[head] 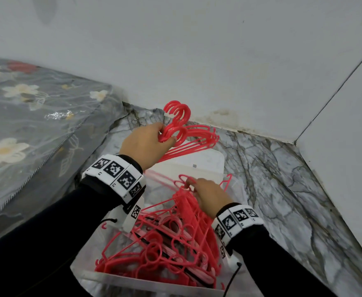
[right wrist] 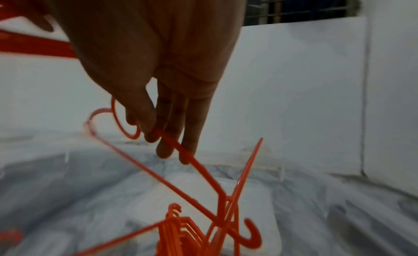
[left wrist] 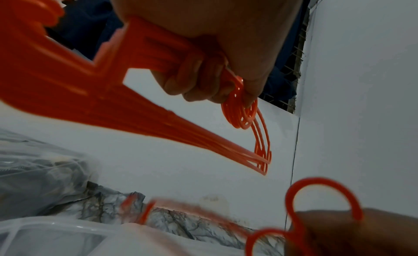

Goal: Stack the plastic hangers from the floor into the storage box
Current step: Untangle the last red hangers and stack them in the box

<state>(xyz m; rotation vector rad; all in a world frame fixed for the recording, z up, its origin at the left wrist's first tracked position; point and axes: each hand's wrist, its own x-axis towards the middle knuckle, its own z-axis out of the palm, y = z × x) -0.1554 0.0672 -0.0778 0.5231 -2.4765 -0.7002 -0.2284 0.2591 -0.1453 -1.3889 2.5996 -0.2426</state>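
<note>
Floral mattress [head: 25, 99]: at left, beside the marble floor [head: 283, 179]. Left hand [head: 148, 142]: fist closed round a bundle of red hangers [head: 188, 138], raised above the storage box [head: 85, 273]. Right hand [head: 210, 196]: fingertips pinched one hanger [right wrist: 181, 147] atop the tangled pile of hangers [head: 165, 249] inside the box.

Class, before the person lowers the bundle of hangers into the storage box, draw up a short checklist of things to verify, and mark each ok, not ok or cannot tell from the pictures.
1. Left hand grips the bundle of hangers firmly near the hooks: ok.
2. Bundle's hooks aligned one way: ok.
3. Right hand holds the loose hanger clear of the drop spot: cannot tell; it pinches the hanger above the pile.
4. Hangers in the storage box lie neatly stacked: not ok; the pile is tangled.
5. Space left in the box: cannot tell.
</note>
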